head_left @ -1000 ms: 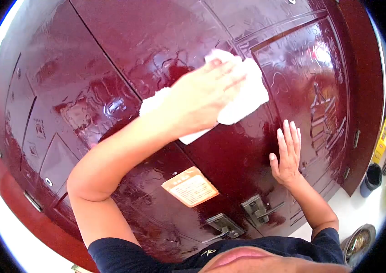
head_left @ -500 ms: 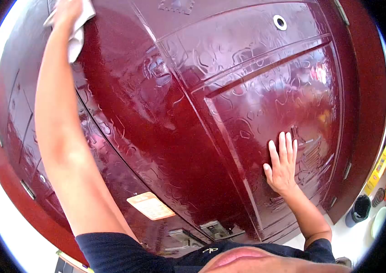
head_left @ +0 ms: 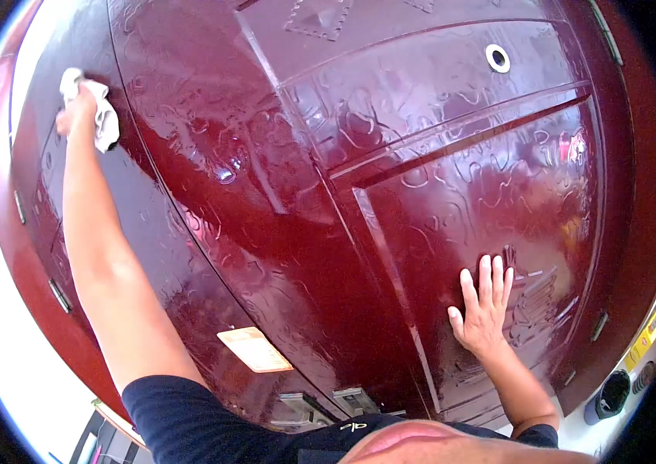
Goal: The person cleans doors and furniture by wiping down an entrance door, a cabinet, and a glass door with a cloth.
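A glossy dark red double door (head_left: 289, 286) with raised panels fills the head view. High on its left leaf, my left hand (head_left: 76, 114) grips a crumpled white cloth (head_left: 105, 120) against the surface; its fingers are partly hidden. My right hand (head_left: 483, 313) lies flat on the lower panel of the right leaf, fingers spread and holding nothing. A peephole with a white ring (head_left: 498, 58) sits in the upper right of the door. Near the seam, an orange-and-white paper label (head_left: 254, 349) is stuck on the left leaf.
Metal door handles (head_left: 355, 402) are close to my chest. Hinges (head_left: 59, 295) line the red frame. On the floor at the right stand a dark bin (head_left: 613, 396) and a yellow box (head_left: 650, 329). At bottom left, part of a shelf with items shows.
My left hand has moved down and to the left with the cloth, onto the left leaf. The view has shifted slightly. My right hand stays flat on the same panel.
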Demonstrator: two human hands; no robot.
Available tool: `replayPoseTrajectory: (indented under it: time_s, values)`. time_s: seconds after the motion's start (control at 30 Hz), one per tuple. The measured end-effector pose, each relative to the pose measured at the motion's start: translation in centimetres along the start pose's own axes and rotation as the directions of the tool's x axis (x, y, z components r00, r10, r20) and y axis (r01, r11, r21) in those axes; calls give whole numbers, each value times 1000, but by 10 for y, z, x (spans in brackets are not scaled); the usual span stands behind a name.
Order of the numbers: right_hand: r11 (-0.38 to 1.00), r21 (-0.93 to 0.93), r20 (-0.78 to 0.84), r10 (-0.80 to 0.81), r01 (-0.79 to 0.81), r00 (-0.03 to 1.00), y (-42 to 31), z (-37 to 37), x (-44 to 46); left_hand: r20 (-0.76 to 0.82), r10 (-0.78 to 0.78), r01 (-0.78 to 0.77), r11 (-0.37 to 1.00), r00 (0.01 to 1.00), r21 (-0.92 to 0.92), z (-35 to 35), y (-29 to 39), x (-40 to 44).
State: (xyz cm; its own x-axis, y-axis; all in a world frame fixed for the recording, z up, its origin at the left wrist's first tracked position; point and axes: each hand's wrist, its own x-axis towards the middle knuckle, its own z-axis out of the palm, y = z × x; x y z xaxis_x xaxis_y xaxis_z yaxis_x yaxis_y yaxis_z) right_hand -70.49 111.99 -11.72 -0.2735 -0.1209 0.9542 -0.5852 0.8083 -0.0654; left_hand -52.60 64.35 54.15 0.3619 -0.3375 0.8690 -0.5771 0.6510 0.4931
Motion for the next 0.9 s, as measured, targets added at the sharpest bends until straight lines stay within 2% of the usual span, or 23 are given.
replayPoseTrajectory:
  time_s: [0.03, 0.07, 0.17, 0.27, 0.33, 0.4, 0.47, 0.53, 0.6, 0.67, 0.73, 0.8, 0.87, 0.9]
  values:
    - [1000, -4, -1, -5, 5, 1000, 1, -1, -1, -18, -125, 124, 991, 992, -40, 3, -13, -2]
    - [1000, -11, -7, -10, 10, 1000, 2, 0, 0, -57, -193, 179, 966, 980, -185, 6, -21, 0]
    - [1000, -21, -10, -11, 11, 1000, 3, 2, -2, -86, -372, 272, 799, 924, -536, -5, -21, -25]
    - [1000, -18, -41, -22, 21, 999, 0, 8, 0, 65, -160, 168, 796, 985, -581, 12, -12, 24]
    - [1000, -15, -52, -22, 21, 998, -2, 7, -2, 179, 109, 66, 653, 978, -755, 2, 18, 19]
    - [999, -25, -34, -21, 20, 999, -3, 7, -3, 69, 262, -113, 619, 963, -777, -10, 65, 7]
    - [999, -35, -37, -28, 27, 999, -2, 7, -3, -9, 313, -235, 695, 950, -680, -25, 117, -17]
    - [999, -36, -28, -31, 30, 999, -2, 6, -2, -15, 470, -330, 597, 882, -731, -28, 149, -24]
    - [999, -33, -21, -40, 39, 999, 0, 5, -3, 122, 594, -309, 571, 795, -760, -42, 183, -45]
    - [999, -18, -7, -39, 39, 999, 1, 4, -3, 156, 720, -373, 517, 676, -770, -122, 192, -165]
    - [999, 1, 9, -47, 47, 999, 3, 2, -3, 155, 737, -398, 515, 658, -759, -146, 209, -229]
    - [997, 57, 6, -46, 45, 999, 5, 2, -4, -78, 749, -584, 443, 658, -680, -146, 212, -276]
    - [994, 95, 31, -60, 56, 998, 7, -2, -3, -238, 899, -880, 253, 368, -403, -85, 202, -263]
    - [990, 112, 47, -88, 82, 995, 11, -5, -4, -271, 908, -870, 168, 320, -464, -101, 191, -298]
